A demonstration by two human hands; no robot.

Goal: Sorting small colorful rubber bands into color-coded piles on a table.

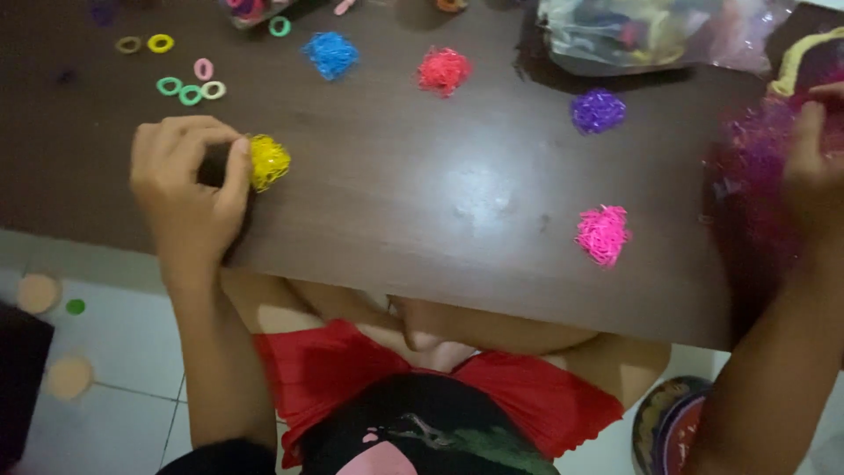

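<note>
My left hand (186,189) rests on the dark brown table (396,202), fingers curled, its thumb and forefinger touching a small yellow pile of tiny elastic bands (268,162). At the right edge my right hand (813,145) reaches into a blurred mass of purple and magenta bands (756,167); whether it grips any is unclear. Other sorted piles lie on the table: blue (331,54), red (443,70), purple (598,111) and pink (603,234).
Several small ring-shaped hair ties (189,88) in green, pink and yellow lie at the far left. A clear plastic bag of mixed items (651,35) sits at the back right. A round tin (673,427) stands on the tiled floor.
</note>
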